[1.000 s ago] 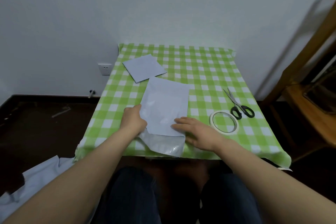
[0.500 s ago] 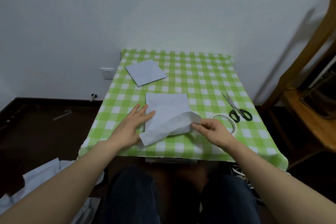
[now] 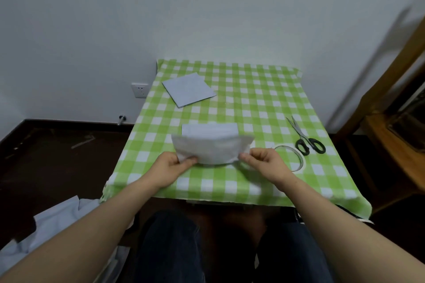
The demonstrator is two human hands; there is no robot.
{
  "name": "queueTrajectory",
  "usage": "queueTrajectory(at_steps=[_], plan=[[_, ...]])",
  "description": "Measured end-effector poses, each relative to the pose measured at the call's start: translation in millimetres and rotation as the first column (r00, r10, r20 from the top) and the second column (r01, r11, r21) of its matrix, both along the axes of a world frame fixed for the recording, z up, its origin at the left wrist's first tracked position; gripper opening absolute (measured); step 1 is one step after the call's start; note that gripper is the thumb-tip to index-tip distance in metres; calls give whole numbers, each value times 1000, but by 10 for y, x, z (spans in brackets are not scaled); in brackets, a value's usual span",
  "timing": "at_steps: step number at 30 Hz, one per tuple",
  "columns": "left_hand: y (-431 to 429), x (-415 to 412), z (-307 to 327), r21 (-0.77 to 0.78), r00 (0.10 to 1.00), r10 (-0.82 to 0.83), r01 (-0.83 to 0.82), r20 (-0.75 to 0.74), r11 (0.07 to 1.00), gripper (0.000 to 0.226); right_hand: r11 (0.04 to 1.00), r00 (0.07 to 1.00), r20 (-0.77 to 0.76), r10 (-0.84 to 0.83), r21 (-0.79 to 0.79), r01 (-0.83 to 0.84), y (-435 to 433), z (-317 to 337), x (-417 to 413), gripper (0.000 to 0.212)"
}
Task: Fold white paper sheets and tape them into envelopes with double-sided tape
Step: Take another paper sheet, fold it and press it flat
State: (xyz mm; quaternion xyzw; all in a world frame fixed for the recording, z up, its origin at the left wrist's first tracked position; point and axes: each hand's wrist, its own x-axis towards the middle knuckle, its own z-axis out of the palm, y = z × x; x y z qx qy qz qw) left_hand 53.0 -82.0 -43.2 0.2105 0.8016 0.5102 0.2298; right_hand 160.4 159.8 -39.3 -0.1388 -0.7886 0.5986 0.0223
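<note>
A white paper sheet (image 3: 210, 145) lies in the middle of the green checked table (image 3: 253, 103). Its near half is lifted and curled over toward the far half. My left hand (image 3: 171, 167) pinches the sheet's near left corner. My right hand (image 3: 264, 162) pinches the near right corner. A roll of double-sided tape (image 3: 295, 156) lies flat just right of my right hand, partly hidden by it. A folded white paper piece (image 3: 188, 89) rests at the far left of the table.
Black-handled scissors (image 3: 305, 139) lie at the right side of the table, beyond the tape. A wooden chair or frame (image 3: 386, 122) stands to the right. More white sheets (image 3: 57, 220) lie on the dark floor at the lower left. The wall is close behind the table.
The sheet was pulled fully onto the table and turned square to me. Both hands took its near corners and raised the near half up and forward over the far half.
</note>
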Motion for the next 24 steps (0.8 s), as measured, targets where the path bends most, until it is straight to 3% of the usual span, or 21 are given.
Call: queueTrajectory(at_steps=[2, 7, 10, 16, 19, 21, 24], plan=[[-6, -19, 0, -4, 997, 72, -72, 27, 997, 49, 998, 999, 16, -38, -45, 39, -8, -7, -33, 40], [84, 1, 54, 61, 982, 178, -181, 58, 982, 34, 980, 988, -46, -146, -146, 138, -98, 39, -121, 12], [129, 32, 101, 101, 981, 192, -194, 33, 976, 5, 977, 984, -127, -125, -190, 100, -102, 109, -136, 10], [232, 22, 322, 296, 935, 348, -351, 67, 888, 12, 949, 950, -125, -285, -174, 262, -109, 303, -312, 14], [325, -34, 511, 355, 950, 310, -302, 36, 885, 16, 923, 926, -151, -345, -232, 306, -129, 486, -473, 15], [377, -102, 604, 350, 952, 307, -286, -3, 892, 22, 928, 939, -157, -306, -267, 258, -105, 618, -554, 8], [419, -211, 727, 338, 910, 409, -366, -63, 867, 20, 958, 970, -133, -202, -234, 168, -71, 777, -621, 21]])
